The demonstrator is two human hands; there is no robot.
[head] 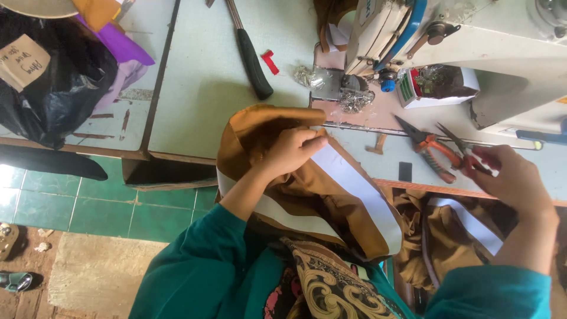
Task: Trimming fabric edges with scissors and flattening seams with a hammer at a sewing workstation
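**Two hands, one brown piece, several tools**

Here, the left hand (293, 150) is closed on a brown fabric piece (307, 189) with a white band, pinching its folded top at the near edge of the pale green table (201, 77). The right hand (511, 177) is clamped around small red-handled scissors (466, 152), just above the table's near right edge. One pair of orange-handled pliers (434, 150) lies just beside those scissors. One black-handled tool (253, 62) lies toward the far edge, with one small red scrap (270, 61) next to it. One white sewing machine (472, 47) fills the far right corner, cut off by the frame. More brown cloth (449, 236) hangs below the table edge, partly hidden by the right arm. A black bag (53, 88) sits at the far left, its contents impossible to make out.
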